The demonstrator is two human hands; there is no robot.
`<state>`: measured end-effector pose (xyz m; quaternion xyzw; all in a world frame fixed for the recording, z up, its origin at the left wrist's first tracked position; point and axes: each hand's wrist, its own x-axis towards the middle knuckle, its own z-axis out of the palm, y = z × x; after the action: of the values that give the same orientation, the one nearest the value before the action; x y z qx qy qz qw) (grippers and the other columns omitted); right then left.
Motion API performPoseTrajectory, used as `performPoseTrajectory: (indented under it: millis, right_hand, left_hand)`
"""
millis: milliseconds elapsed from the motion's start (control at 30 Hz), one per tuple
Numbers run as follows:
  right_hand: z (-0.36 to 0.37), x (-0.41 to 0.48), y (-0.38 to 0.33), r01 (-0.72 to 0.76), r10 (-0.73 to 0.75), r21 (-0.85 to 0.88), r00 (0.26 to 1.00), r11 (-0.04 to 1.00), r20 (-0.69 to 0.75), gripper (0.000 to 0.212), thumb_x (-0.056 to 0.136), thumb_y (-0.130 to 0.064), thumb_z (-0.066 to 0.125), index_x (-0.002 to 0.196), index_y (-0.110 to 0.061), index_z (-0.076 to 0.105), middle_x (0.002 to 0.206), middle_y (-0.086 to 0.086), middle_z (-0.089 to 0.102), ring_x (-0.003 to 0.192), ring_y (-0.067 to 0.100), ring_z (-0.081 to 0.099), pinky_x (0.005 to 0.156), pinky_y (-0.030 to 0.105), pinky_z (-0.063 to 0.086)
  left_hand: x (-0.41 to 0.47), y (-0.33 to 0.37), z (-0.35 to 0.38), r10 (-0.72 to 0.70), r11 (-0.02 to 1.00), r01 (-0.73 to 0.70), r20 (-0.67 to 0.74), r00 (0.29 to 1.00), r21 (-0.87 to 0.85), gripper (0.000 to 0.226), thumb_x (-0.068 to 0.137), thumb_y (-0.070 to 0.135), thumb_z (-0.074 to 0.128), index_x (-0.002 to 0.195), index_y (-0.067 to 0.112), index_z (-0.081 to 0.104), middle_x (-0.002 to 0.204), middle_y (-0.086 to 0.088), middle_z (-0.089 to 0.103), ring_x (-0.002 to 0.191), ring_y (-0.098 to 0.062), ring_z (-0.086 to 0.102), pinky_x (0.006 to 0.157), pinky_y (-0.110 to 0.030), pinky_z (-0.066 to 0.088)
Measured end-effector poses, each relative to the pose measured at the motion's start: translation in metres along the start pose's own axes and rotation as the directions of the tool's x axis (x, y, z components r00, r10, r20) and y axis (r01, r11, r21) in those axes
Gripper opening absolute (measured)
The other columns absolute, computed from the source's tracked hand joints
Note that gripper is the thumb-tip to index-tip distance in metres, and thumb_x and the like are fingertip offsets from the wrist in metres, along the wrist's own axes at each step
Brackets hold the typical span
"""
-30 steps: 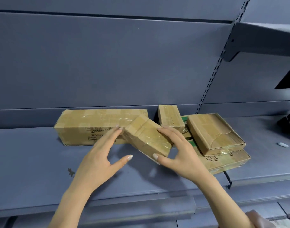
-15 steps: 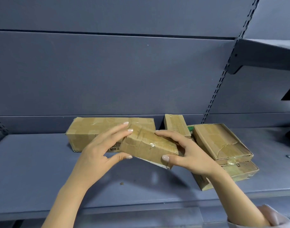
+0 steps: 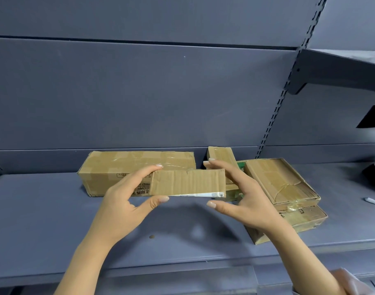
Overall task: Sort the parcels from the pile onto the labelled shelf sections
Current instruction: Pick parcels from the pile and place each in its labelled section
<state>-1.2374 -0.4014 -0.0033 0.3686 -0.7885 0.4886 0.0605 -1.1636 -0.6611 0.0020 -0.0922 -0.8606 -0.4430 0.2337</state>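
Small cardboard parcel [image 3: 187, 182] held level above the grey shelf [image 3: 44, 220], left hand [image 3: 127, 201] and right hand [image 3: 244, 199] pinching its ends, long taped box [image 3: 118, 167] just behind the parcel.

I'm looking at the small parcel [image 3: 188, 182]: bare corrugated cardboard, matt, its ribs showing through, with a glossy white label strip [image 3: 203, 195] along the lower edge. The long box [image 3: 129, 165] is smoother cardboard under shiny, wrinkled clear tape. The flat parcel [image 3: 278, 182] is creased, dented cardboard. The shelf [image 3: 44, 209] looks like smooth, matt painted metal.
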Motion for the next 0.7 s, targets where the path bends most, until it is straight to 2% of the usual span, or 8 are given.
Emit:
performPoseTrajectory:
  millis: [100,233,400,467,533,600,667,700]
  right_hand:
    - [-0.002,-0.002,0.002,-0.018,0.022,0.077,0.999,0.997,-0.045,0.064,0.081,-0.033,0.073,0.138,-0.043,0.046,0.136,-0.017,0.058,0.129,0.013,0.055,0.108,0.031,0.043]
    - [-0.002,-0.006,0.001,-0.091,0.105,0.170,0.992,0.981,-0.074,0.054,0.077,-0.034,0.075,0.125,-0.049,0.057,0.123,-0.022,0.065,0.118,0.006,0.062,0.100,0.020,0.045]
    - [0.002,-0.012,0.007,-0.139,0.184,0.320,0.977,0.937,-0.112,0.052,0.073,-0.031,0.075,0.121,-0.029,0.057,0.113,-0.022,0.070,0.107,0.001,0.066,0.092,0.016,0.048]
    - [0.004,-0.011,0.007,-0.154,0.222,0.385,0.965,0.910,-0.138,0.050,0.073,-0.023,0.078,0.120,-0.023,0.058,0.110,-0.020,0.072,0.105,0.001,0.066,0.089,0.017,0.049]
    - [0.005,-0.011,0.008,-0.173,0.274,0.463,0.948,0.869,-0.160,0.046,0.074,-0.013,0.072,0.118,-0.017,0.059,0.104,-0.018,0.074,0.099,0.000,0.067,0.083,0.017,0.052]
    - [0.007,-0.010,0.007,-0.188,0.322,0.527,0.930,0.829,-0.175,0.047,0.073,-0.021,0.075,0.117,-0.014,0.061,0.099,-0.012,0.075,0.094,0.005,0.068,0.080,0.027,0.054]
    - [0.012,-0.010,0.008,-0.214,0.377,0.580,0.909,0.786,-0.176,0.067,0.065,-0.044,0.084,0.118,-0.011,0.062,0.101,-0.005,0.075,0.097,0.013,0.068,0.084,0.043,0.051]
    - [0.015,-0.010,0.008,-0.227,0.406,0.617,0.899,0.753,-0.165,0.078,0.059,-0.054,0.087,0.118,-0.011,0.062,0.104,-0.002,0.075,0.099,0.015,0.068,0.087,0.047,0.051]
  left_hand:
    - [0.001,0.000,0.001,0.009,1.000,-0.009,-0.002,1.000,-0.010,0.049,0.075,0.055,0.076,0.117,0.064,0.051,0.122,0.038,0.056,0.119,0.012,0.049,0.089,0.000,0.036]
    - [0.002,0.004,0.006,-0.019,0.998,0.019,0.004,1.000,-0.067,0.050,0.071,0.061,0.064,0.120,0.062,0.051,0.123,0.041,0.054,0.120,0.014,0.047,0.093,0.000,0.033]
    - [0.000,0.009,0.020,-0.072,0.971,0.063,-0.033,0.997,-0.231,0.055,0.073,0.056,0.065,0.126,0.053,0.051,0.128,0.033,0.055,0.122,0.005,0.051,0.094,-0.005,0.039]
    - [-0.001,0.011,0.026,-0.079,0.943,0.060,-0.045,0.996,-0.328,0.056,0.073,0.049,0.068,0.126,0.053,0.052,0.131,0.027,0.056,0.125,0.000,0.052,0.095,-0.009,0.042]
    - [-0.002,0.013,0.030,-0.083,0.905,0.050,-0.061,0.995,-0.421,0.058,0.072,0.047,0.073,0.125,0.056,0.052,0.133,0.023,0.056,0.128,-0.004,0.051,0.097,-0.015,0.045]
    - [-0.003,0.015,0.033,-0.122,0.857,0.065,-0.079,0.989,-0.511,0.067,0.068,0.056,0.078,0.128,0.050,0.051,0.134,0.017,0.057,0.127,-0.007,0.052,0.097,-0.020,0.047]
    - [-0.004,0.016,0.037,-0.185,0.802,0.102,-0.083,0.979,-0.588,0.078,0.063,0.062,0.080,0.131,0.038,0.049,0.133,0.014,0.059,0.125,-0.007,0.054,0.094,-0.018,0.048]
    - [-0.004,0.018,0.038,-0.207,0.782,0.115,-0.082,0.975,-0.612,0.080,0.062,0.060,0.080,0.131,0.035,0.049,0.131,0.015,0.061,0.124,-0.006,0.055,0.092,-0.016,0.049]
